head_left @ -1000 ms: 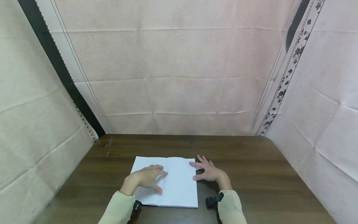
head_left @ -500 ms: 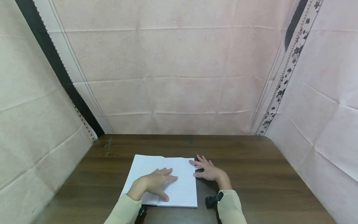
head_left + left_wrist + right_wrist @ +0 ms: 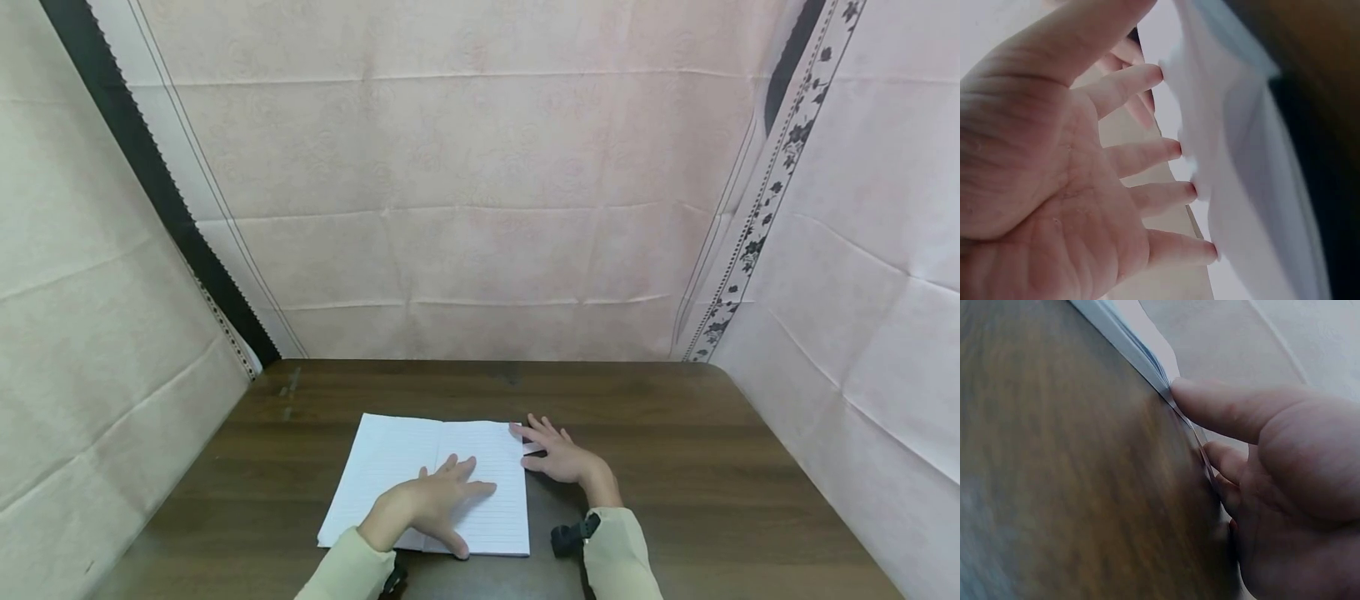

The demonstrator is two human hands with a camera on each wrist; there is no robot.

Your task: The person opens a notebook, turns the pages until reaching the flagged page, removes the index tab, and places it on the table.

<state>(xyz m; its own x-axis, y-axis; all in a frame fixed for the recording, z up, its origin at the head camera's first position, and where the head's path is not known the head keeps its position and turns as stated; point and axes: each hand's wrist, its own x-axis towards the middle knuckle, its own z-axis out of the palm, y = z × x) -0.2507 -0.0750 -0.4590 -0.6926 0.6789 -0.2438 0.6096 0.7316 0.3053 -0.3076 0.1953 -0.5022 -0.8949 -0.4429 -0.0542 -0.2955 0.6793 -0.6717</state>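
While the right hand [image 3: 558,457] has hardly moved, its fingers spread apart at the notebook's [image 3: 437,437] right edge, the left hand [image 3: 437,503] has slid from the left page [image 3: 386,462] mostly onto the right page [image 3: 495,450], its fingers apart too. So the left page, I think, lies flat without much holding. The open notebook sits between the tabletop's [image 3: 712,500] left and right edges, well away from the far one.
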